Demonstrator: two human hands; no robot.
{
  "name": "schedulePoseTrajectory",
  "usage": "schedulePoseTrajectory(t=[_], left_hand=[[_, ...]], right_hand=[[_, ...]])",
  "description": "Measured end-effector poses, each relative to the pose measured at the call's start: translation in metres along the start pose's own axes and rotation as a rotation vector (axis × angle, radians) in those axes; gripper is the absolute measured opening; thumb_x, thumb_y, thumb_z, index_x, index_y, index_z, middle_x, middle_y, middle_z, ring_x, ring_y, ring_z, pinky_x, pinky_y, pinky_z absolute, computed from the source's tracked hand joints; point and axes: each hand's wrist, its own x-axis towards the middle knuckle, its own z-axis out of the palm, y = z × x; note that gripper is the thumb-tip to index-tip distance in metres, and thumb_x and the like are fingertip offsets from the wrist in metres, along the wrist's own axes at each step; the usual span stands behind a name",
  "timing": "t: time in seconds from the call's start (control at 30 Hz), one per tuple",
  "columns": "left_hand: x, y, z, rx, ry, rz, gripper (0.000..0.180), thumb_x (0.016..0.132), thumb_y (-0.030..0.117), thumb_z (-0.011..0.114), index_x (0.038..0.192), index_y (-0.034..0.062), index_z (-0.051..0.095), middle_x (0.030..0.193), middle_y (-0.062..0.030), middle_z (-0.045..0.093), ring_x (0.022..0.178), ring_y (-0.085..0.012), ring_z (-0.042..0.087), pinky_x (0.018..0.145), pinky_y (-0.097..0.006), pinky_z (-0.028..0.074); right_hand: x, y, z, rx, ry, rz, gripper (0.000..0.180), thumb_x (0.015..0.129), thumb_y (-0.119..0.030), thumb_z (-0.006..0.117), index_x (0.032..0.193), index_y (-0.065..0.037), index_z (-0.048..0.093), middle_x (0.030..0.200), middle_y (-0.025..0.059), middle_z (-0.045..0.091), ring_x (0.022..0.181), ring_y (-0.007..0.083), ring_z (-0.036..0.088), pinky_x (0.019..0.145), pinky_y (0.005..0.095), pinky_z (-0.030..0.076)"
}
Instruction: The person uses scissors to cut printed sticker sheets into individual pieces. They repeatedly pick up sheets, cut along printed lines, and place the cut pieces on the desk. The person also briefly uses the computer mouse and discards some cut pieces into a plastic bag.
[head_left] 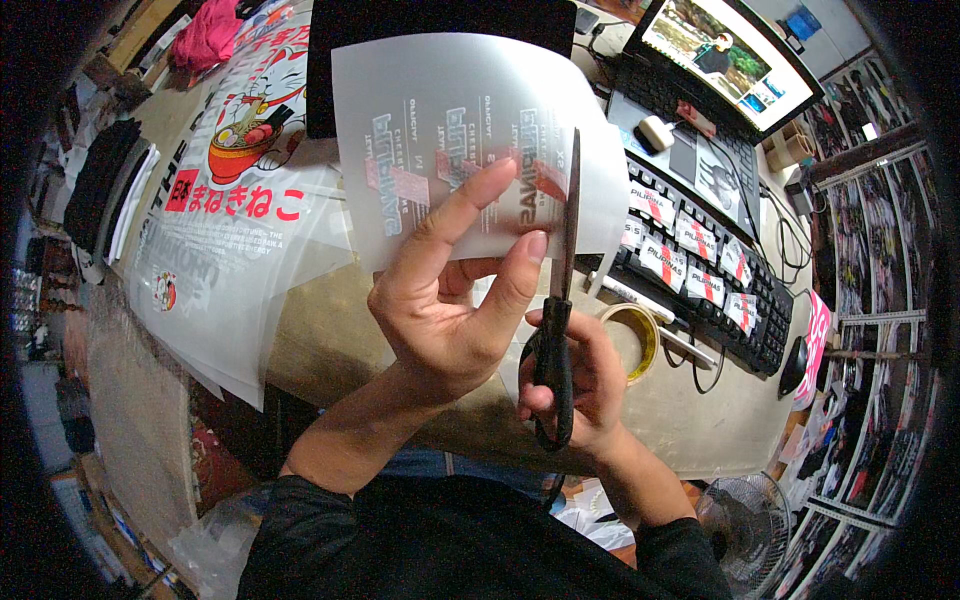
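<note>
A translucent white sheet [420,90] with reversed lettering and red strokes is held up in front of me. My left hand [440,310] grips its lower edge, index finger and thumb on the near side; some other fingers are partly hidden. In my right hand [590,385] is a pair of scissors [570,240] with black handles, the blades pointing up across the sheet's right part. The blades look nearly closed, and I cannot tell whether they are cutting into the sheet.
Small cut printed pieces [664,262] lie on a black keyboard [765,325]. A tape roll [650,335] sits beside my right hand. A laptop [690,130] stands at the back right. Large printed film sheets [230,260] cover the table's left. A fan [750,520] is low right.
</note>
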Motion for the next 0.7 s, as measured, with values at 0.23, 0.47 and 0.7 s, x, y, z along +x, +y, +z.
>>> schedulePoseTrajectory(t=[0.23,0.47,0.7], left_hand=[[0.0,-0.003,0.001,-0.013,-0.009,0.011,0.043,0.085,-0.006,0.062,0.126,-0.0047,0.052,0.13,-0.0196,0.052,0.108,-0.0215,0.059,0.082,-0.027,0.058],[0.0,-0.003,0.0,0.011,0.006,0.031,0.043,0.085,-0.005,0.063,0.127,-0.0039,0.052,0.127,-0.0182,0.054,0.106,-0.0208,0.06,0.081,-0.028,0.058],[-0.004,-0.001,0.005,0.075,-0.039,-0.049,0.04,0.084,0.0,0.067,0.123,-0.003,0.057,0.119,-0.0184,0.06,0.1,-0.0201,0.062,0.076,-0.029,0.059]], right_hand=[[-0.003,-0.003,0.0,0.023,0.021,0.053,0.063,0.08,-0.014,0.077,0.129,0.003,0.041,0.078,0.0056,0.059,0.068,0.0099,0.058,0.057,0.0234,0.045],[-0.003,-0.004,0.002,-0.022,0.018,0.076,0.061,0.08,-0.015,0.077,0.127,0.001,0.042,0.075,0.004,0.059,0.065,0.0091,0.056,0.056,0.0231,0.044],[-0.008,0.015,-0.001,0.038,0.126,-0.032,0.061,0.08,-0.016,0.077,0.128,0.001,0.042,0.078,0.0026,0.057,0.068,0.0102,0.056,0.06,0.0253,0.046]])
